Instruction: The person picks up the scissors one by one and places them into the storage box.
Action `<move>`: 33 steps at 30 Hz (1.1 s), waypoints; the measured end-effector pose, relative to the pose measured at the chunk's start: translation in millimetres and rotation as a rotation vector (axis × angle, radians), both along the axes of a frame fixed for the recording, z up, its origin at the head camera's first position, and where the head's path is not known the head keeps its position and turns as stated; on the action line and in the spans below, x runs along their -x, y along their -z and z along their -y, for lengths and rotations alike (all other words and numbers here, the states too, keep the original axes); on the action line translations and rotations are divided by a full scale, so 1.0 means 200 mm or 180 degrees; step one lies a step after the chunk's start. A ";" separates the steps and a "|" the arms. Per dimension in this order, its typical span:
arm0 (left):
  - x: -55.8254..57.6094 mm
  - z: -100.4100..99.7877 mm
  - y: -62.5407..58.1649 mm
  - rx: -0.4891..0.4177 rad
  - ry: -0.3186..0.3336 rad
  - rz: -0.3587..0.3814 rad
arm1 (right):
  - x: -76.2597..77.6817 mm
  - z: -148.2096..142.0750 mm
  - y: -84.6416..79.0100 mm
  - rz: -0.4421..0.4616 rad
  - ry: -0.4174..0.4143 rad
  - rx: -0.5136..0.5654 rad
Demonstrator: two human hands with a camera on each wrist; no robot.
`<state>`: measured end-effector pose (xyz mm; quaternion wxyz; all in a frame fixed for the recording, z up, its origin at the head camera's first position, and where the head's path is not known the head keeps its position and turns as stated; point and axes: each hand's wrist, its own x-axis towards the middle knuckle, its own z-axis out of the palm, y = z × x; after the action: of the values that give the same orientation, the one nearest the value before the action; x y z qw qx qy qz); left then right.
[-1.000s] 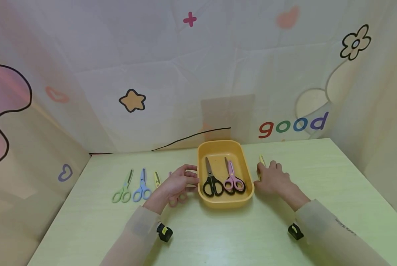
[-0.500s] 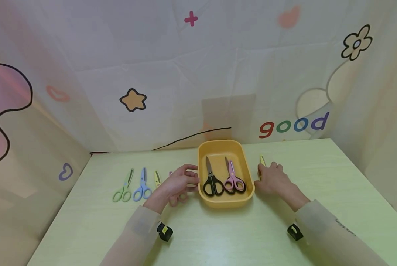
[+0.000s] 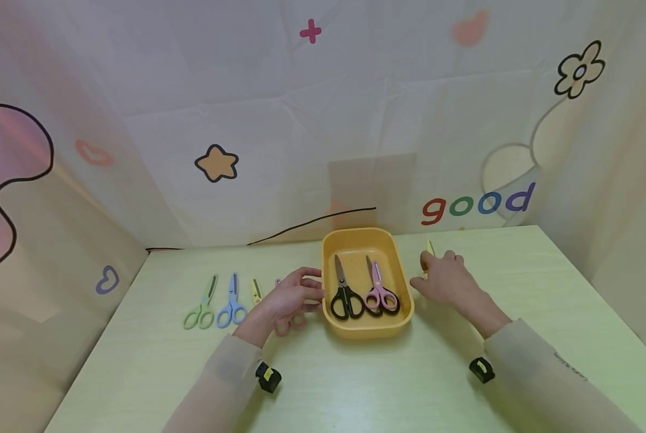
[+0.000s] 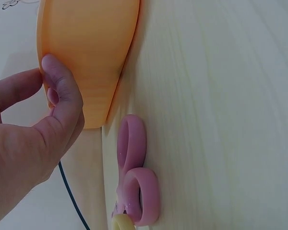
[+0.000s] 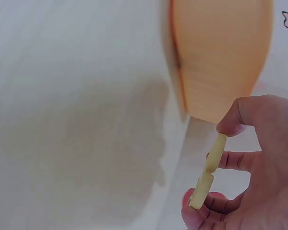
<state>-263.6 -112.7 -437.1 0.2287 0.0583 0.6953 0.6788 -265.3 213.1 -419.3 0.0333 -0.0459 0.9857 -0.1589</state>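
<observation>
The left hand [image 3: 291, 296] rests loosely bent fingers against the yellow tray [image 3: 368, 331]'s left wall. Right of the tray, the right hand [image 3: 446, 279] pinches yellow scissors [image 5: 212, 164] just above the table [image 3: 366, 385], their tip pointing away.

Tray [image 3: 367, 332] smooth plastic, faint sheen; held yellow scissors [image 5: 215, 155] matt plastic; black scissors [image 3: 342, 281] metal-bladed; bench [image 3: 366, 391] smooth wood-grain; backdrop [image 3: 279, 135] creased cloth.

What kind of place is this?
Probably a little craft corner: a pale green table, a white cartoon-patterned fabric backdrop, and a yellow rectangular tray holding black-handled scissors and pink scissors.
</observation>
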 end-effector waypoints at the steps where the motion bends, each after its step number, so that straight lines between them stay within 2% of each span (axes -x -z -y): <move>1: 0.00 0.00 0.00 0.0004 -0.0001 0.0001 | 0.00 0.00 -0.01 -0.0036 -0.0008 0.0004; 9: -0.01 -0.01 -0.01 0.0059 -0.0095 0.0134 | -0.03 0.05 -0.10 -0.0133 -0.0064 0.0028; 16: -0.01 -0.01 -0.01 0.0071 -0.0084 0.0097 | -0.07 0.11 -0.16 -0.0179 -0.0106 0.0048; 23: -0.01 -0.01 -0.01 0.0094 -0.0097 0.0087 | -0.09 0.16 -0.18 -0.0316 -0.0239 0.0071; 33: -0.01 -0.01 -0.01 0.0060 -0.0126 0.0136 | -0.10 0.23 -0.19 -0.0180 -0.0217 0.0088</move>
<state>-261.8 -110.5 -435.7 0.2306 0.0278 0.6977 0.6777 -245.2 168.0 -382.1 0.0102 -0.0845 0.9818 -0.1699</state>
